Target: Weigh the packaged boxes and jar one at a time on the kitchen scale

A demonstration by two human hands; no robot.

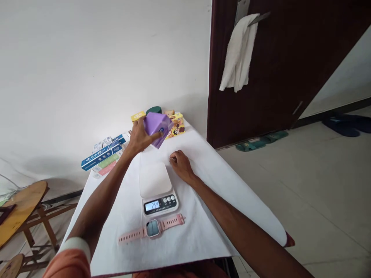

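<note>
My left hand [140, 137] is raised above the far part of the table, closed around a purple box [158, 127] held tilted in the air. My right hand [180, 164] rests on the white tablecloth [220, 185] just right of a white kitchen scale [156, 189], fingers curled loosely with nothing visible in them. The scale's platform is bare and its display shows digits. A pink smartwatch [152, 228] lies flat in front of the scale.
Several boxed items lie at the far left of the table: a blue toothpaste box [101, 155], a green and pink box [106, 165]. Yellow snack boxes [177, 125] and a dark green lid [153, 110] stand at the back. A wooden stool [20, 208] is left; a dark door [275, 61] with a hanging cloth is right.
</note>
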